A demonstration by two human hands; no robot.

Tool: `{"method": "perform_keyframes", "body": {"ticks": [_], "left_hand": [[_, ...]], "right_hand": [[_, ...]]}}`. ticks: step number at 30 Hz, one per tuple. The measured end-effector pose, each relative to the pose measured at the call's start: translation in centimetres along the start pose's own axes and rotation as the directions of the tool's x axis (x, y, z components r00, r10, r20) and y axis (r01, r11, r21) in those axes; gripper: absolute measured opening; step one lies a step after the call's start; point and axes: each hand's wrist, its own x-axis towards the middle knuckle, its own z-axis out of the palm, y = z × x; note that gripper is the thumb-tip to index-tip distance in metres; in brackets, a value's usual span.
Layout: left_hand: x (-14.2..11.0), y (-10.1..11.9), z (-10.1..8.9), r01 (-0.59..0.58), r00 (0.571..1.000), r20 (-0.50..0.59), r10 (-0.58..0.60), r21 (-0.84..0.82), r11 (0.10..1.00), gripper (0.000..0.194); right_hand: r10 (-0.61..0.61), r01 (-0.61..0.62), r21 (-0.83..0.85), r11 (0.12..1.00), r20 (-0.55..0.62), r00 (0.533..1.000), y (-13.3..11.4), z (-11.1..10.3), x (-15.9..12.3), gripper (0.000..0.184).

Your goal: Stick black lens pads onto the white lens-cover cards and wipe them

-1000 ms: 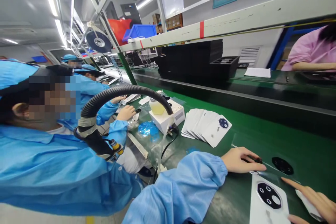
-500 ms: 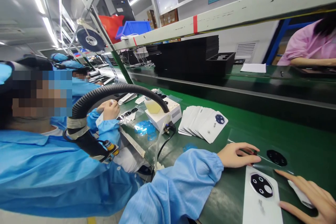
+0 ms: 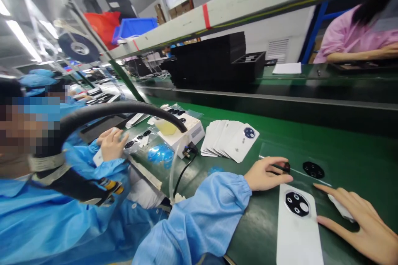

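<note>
White plastic, the phone back cover [image 3: 298, 232] lies flat on the green belt [image 3: 357, 157], likely light, thin, easily scratched; best gripped by its edges. Left hand [image 3: 267, 174] pinches a dark tool [image 3: 281, 167] just beyond the cover's top edge; right hand [image 3: 360, 223], fingers spread, rests beside it over a small white piece [image 3: 340, 208].

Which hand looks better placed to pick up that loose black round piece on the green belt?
Probably the right hand: it is open, and its index fingertip lies just beside the black round piece. The left hand is also near, but already pinches a small dark piece.
</note>
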Motion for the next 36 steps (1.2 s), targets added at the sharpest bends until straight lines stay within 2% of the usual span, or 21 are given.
{"method": "perform_keyframes", "body": {"ticks": [3, 6, 8, 10, 12, 15, 22, 36], "left_hand": [[-1.2, -0.1, -0.2, -0.028, 1.000, -0.005, 0.029, 0.071, 0.997, 0.065], [-2.3, -0.2, -0.5, -0.074, 0.997, 0.036, 0.070, 0.138, 0.988, 0.063], [-2.8, 0.0, -0.6, -0.246, 0.968, 0.134, 0.210, 0.373, 0.895, 0.061], [-3.3, 0.2, -0.5, -0.352, 0.935, 0.223, 0.274, 0.509, 0.785, 0.059], [-3.8, 0.5, -0.2, -0.385, 0.922, 0.274, 0.273, 0.586, 0.713, 0.057], [-4.3, 0.6, 0.2, -0.368, 0.929, 0.295, 0.225, 0.656, 0.659, 0.058], [-4.7, 0.5, 0.7, -0.416, 0.909, 0.344, 0.236, 0.711, 0.567, 0.064], [-4.5, 1.2, 0.9, -0.425, 0.901, 0.391, 0.189, 0.705, 0.568, 0.061]], "right_hand": [[-0.024, 0.019, 0.061, 0.998, 0.091, 0.996, -1.7, -1.1, -0.6, 0.058], [0.007, -0.022, 0.100, 0.995, 0.149, 0.989, -3.9, -2.2, -0.9, 0.058], [0.004, -0.026, 0.112, 0.993, 0.192, 0.981, -5.1, -2.4, -0.8, 0.061], [-0.031, 0.009, 0.117, 0.993, 0.189, 0.981, -5.8, -2.4, -0.8, 0.065], [-0.064, 0.044, 0.116, 0.992, 0.176, 0.982, -6.2, -2.2, -0.9, 0.070], [-0.076, 0.054, 0.118, 0.992, 0.190, 0.979, -6.2, -2.0, -1.1, 0.074], [-0.075, 0.046, 0.136, 0.990, 0.222, 0.972, -6.0, -2.1, -0.9, 0.062], [-0.075, 0.046, 0.128, 0.991, 0.232, 0.970, -6.0, -2.1, -0.8, 0.059]]}}
